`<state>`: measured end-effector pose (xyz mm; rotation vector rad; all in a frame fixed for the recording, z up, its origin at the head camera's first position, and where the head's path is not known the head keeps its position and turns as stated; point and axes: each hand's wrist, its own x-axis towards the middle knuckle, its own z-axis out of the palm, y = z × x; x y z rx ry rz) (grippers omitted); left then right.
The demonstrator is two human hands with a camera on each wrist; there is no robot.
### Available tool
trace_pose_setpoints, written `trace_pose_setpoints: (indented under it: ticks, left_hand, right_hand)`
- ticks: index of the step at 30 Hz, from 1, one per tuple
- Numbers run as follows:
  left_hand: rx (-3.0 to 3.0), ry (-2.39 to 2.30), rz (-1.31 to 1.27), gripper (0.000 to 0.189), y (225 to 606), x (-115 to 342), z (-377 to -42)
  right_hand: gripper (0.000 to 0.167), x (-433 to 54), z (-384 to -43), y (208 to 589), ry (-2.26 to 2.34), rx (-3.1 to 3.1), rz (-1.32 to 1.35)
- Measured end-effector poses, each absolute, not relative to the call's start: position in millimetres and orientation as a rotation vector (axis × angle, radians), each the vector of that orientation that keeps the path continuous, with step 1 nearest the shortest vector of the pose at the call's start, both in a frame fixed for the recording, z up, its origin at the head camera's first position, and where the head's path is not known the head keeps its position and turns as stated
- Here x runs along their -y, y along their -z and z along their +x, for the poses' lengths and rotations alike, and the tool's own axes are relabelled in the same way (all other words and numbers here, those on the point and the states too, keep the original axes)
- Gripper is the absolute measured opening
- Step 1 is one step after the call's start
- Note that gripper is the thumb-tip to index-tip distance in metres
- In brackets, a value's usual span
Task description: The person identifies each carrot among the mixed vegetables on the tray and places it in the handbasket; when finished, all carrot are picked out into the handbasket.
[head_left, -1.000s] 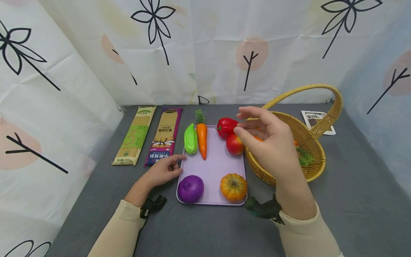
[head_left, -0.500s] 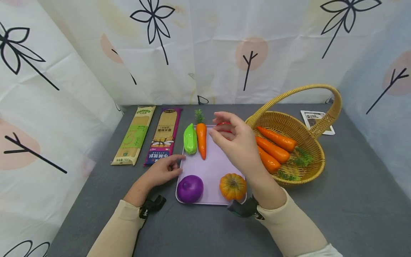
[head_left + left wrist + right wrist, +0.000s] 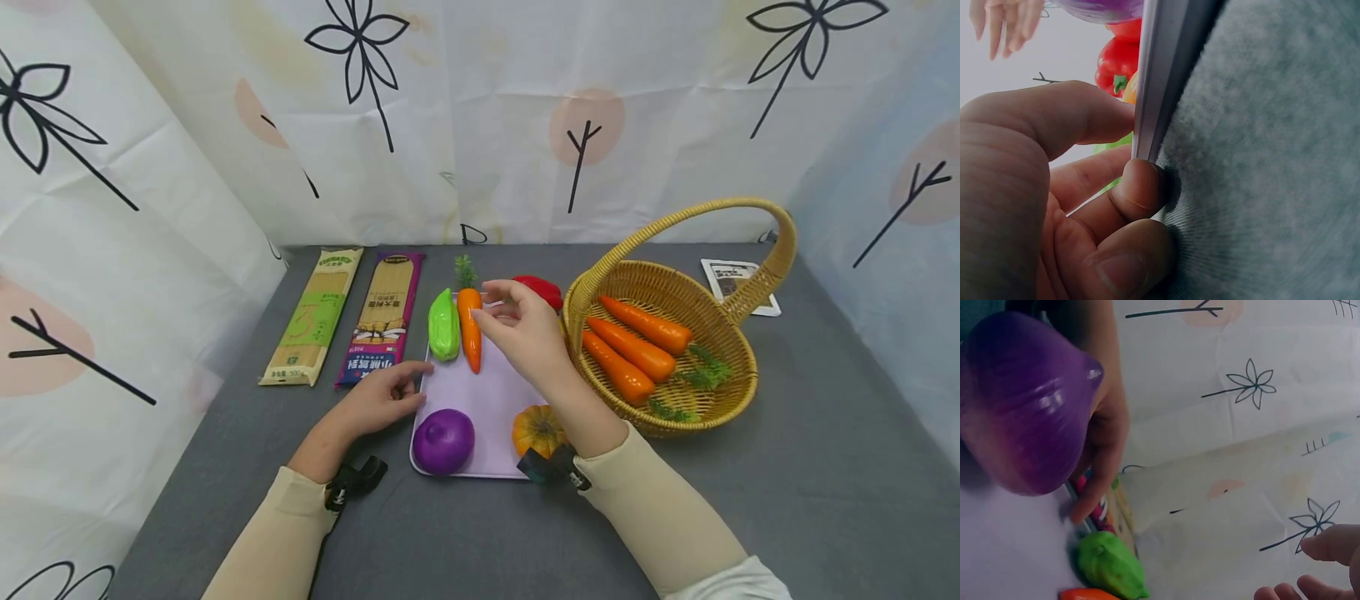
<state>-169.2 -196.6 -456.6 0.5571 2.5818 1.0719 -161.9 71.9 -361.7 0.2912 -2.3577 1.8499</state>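
Note:
My left hand point(image 3: 381, 400) is at the left edge of a pale purple tray point(image 3: 483, 400); in the left wrist view its thumb and curled fingertips grip the rim point(image 3: 1155, 81). Over the tray, my right hand point(image 3: 525, 333) hovers with loosely bent, parted fingers and nothing between them. Its fingertips overlap an orange carrot point(image 3: 470, 321) in the head view. Beside the carrot lies a green pepper point(image 3: 444, 327). A red bell pepper point(image 3: 542, 290) is partly covered by the right hand. Nearer me on the tray are a purple onion point(image 3: 444, 442) and a small pumpkin point(image 3: 537, 429), partly hidden by the right wrist.
Right of the tray stands a yellow wicker basket point(image 3: 675, 279) holding 3 carrots point(image 3: 636, 348), its tall handle arching up. Two pasta packs, one green point(image 3: 313, 317) and one purple point(image 3: 382, 317), lie left. A white packet point(image 3: 729, 279) lies behind the basket.
My right hand has moved left from over the basket to above the tray by the carrot, uncovering the basket's carrots and covering the red apple. The left hand stays at the tray's edge.

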Motion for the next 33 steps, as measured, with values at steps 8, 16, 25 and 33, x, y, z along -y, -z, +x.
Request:
trace_pose_setpoints:
  ticks: [8,16,25,33]
  left_hand:
    - [-2.58,-1.054,0.544,0.044,459,198,-169]
    - [-2.587,-1.058,0.565,0.044,460,198,-171]
    - [-2.585,-1.053,0.563,0.045,460,198,-170]
    - [-2.582,-1.06,0.571,0.045,459,198,-170]
  right_hand:
    - [0.05,-74,-184,389,-1.78,2.672,0.212]
    - [0.057,-76,-193,404,-1.691,2.89,0.298]
    - [0.06,-77,-196,421,-1.488,3.075,0.61]
    - [0.059,-71,-192,424,-1.265,3.171,0.626]
